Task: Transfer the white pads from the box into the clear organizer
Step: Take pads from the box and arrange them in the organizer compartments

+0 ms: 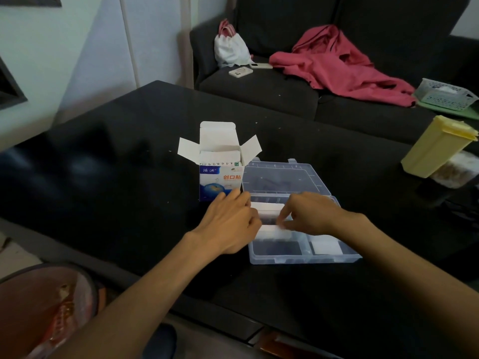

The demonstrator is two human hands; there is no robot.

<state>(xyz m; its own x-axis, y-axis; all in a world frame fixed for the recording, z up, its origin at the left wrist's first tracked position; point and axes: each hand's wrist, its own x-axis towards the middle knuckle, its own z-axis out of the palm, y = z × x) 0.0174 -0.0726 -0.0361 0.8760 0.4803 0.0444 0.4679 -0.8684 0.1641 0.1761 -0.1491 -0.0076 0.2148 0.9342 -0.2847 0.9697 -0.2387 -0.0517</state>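
On the black worktop (116, 177) the box (220, 174) stands upright with its flaps open, and white pads (220, 156) show inside it. The clear organizer (298, 257) lies just beside it on the right, its lid folded back. Both hands are over its left compartments. The left hand (230, 224) curls its grip at the organizer's edge; what it holds I cannot tell. The right hand (308, 213) pinches a white pad (274, 233) narrowly. Another pad (326, 246) lies in the near right compartment.
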